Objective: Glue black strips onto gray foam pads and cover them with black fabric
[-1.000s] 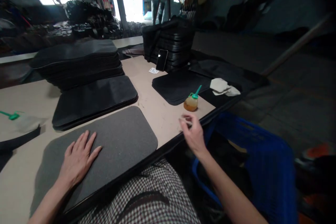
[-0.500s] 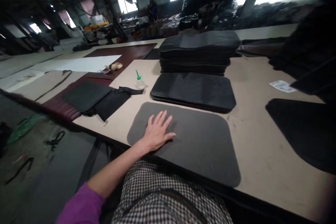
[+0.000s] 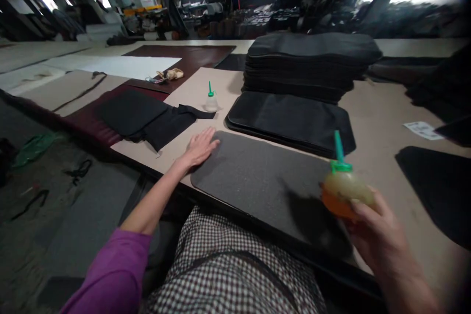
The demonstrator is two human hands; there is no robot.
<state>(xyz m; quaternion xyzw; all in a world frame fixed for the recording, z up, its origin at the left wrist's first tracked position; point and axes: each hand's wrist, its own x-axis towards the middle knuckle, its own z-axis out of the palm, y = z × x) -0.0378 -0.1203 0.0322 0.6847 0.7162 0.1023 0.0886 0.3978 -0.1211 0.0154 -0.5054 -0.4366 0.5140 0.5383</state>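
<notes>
A grey foam pad (image 3: 265,181) with rounded corners lies on the tan table in front of me. My left hand (image 3: 198,148) lies flat and open on its far left corner, fingers stretched out. My right hand (image 3: 375,240) is closed round a small squeeze bottle (image 3: 344,189) with amber liquid and a green nozzle, held upright above the pad's right end.
A flat black pad (image 3: 294,120) lies beyond the grey one, with a tall stack of black pads (image 3: 312,64) behind it. A second green-capped bottle (image 3: 211,100) stands by black fabric pieces (image 3: 147,120). Another black piece (image 3: 437,186) lies at right. The table edge (image 3: 147,169) drops to the floor at left.
My view swung left across the table. My left hand slid from the pad's middle to its left corner. My right hand came back into view holding the amber bottle.
</notes>
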